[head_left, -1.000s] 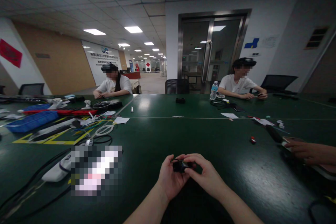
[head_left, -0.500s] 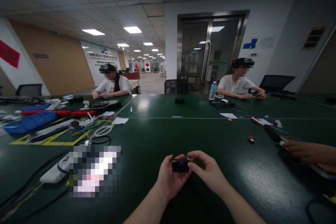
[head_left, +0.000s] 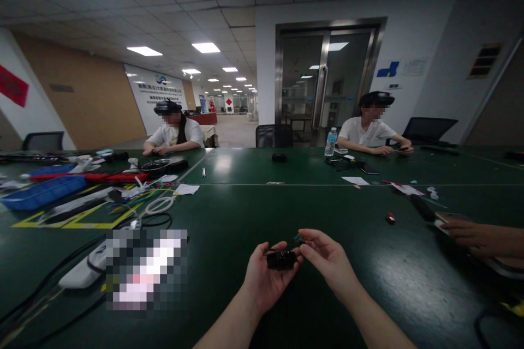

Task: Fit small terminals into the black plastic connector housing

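Observation:
A small black device (head_left: 281, 260) rests in my left hand (head_left: 264, 278), with the fingers curled around it above the green table. Between the thumb and index finger of my right hand (head_left: 323, 253) is a small part with thin coloured wires (head_left: 301, 239), just to the upper right of the device. The details of this part are too small to make out, and whether the wires join the device cannot be told.
Cables, a white power strip (head_left: 82, 272) and a blue tray (head_left: 45, 192) lie at the left. A red object (head_left: 390, 218) is at the right, near another person's hand (head_left: 478, 237). Two people sit across the green table (head_left: 229, 202), one near a bottle (head_left: 331, 142).
My right hand has drawn slightly up and away from the black device, with the wired part between its fingers. My left hand has stayed nearly in place.

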A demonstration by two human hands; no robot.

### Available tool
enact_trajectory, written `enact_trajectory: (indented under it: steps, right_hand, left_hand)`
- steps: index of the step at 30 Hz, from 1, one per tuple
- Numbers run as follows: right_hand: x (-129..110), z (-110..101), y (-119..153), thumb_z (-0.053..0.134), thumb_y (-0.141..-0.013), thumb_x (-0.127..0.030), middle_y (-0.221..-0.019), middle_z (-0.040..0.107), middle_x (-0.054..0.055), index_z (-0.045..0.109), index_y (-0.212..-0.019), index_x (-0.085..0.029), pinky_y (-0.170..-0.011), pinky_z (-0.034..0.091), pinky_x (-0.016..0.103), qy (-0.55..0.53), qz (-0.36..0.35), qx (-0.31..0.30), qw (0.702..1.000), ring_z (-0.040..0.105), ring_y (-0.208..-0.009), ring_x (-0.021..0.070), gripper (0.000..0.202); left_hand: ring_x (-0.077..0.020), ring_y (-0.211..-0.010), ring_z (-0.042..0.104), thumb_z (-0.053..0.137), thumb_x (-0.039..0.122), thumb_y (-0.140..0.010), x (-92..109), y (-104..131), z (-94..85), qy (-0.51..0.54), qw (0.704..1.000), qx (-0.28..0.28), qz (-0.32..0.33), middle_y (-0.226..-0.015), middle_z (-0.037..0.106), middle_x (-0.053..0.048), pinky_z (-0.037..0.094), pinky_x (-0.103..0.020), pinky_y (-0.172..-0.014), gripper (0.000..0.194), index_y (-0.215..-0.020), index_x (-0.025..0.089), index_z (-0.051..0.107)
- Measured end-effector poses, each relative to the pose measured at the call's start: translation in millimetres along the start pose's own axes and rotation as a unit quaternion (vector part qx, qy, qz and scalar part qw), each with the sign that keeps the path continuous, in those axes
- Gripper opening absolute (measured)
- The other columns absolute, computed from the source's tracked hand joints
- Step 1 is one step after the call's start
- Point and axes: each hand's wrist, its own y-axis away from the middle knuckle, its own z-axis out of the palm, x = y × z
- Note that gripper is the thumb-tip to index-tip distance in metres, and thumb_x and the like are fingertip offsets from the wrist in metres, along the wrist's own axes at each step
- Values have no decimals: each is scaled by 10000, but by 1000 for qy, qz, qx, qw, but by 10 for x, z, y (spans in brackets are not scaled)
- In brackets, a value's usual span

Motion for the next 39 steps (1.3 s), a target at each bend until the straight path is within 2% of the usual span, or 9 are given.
enact_trajectory:
  steps: [7,11,15,24,34,39]
  right_hand:
    - [12,-17,-6,717,-687,-413,-938,657,48,645,-977,-252,-773,510,375,-64,5,22,998,612,-876,217,339]
    - [25,-44,-8,734,-676,-399,-966,656,49,650,-976,-256,-881,447,405,-93,4,54,994,576,-968,228,343]
    - [-12,-50,-11,771,-625,-396,-940,659,30,665,-940,-271,-914,407,412,-151,17,67,986,564,-970,223,355]
    - [-102,-19,-25,814,-558,-345,-860,663,18,689,-853,-251,-805,434,344,-268,35,100,958,569,-902,206,335]
    - [-92,-66,-31,765,-650,-291,-878,649,0,664,-877,-252,-785,455,319,-316,42,79,945,567,-886,175,252]
    - [-83,-68,-41,765,-653,-286,-870,646,-8,663,-897,-261,-766,467,315,-345,52,87,933,575,-861,167,266]
  left_hand:
    - [-378,-1060,547,456,340,-845,0,-10,-23,19,1000,-10,-5,-1123,541,-255,511,-357,-737,307,-985,73,512]
    - [-388,-1083,527,459,342,-843,0,-12,-32,27,999,-14,-12,-1155,520,-262,510,-357,-737,306,-991,79,508]
    - [-396,-1099,513,451,338,-843,1,-4,-15,32,999,-6,-13,-1154,522,-271,512,-355,-739,299,-982,79,509]
    - [-402,-1098,510,449,333,-838,3,-3,19,30,1000,0,-8,-1167,509,-279,519,-354,-726,299,-962,70,515]
    - [-418,-1139,471,447,335,-858,0,4,5,41,999,11,-2,-1208,478,-287,525,-358,-741,307,-990,64,506]
    - [-420,-1147,463,443,348,-866,4,-2,1,41,999,10,-4,-1206,480,-288,528,-356,-747,320,-993,62,510]
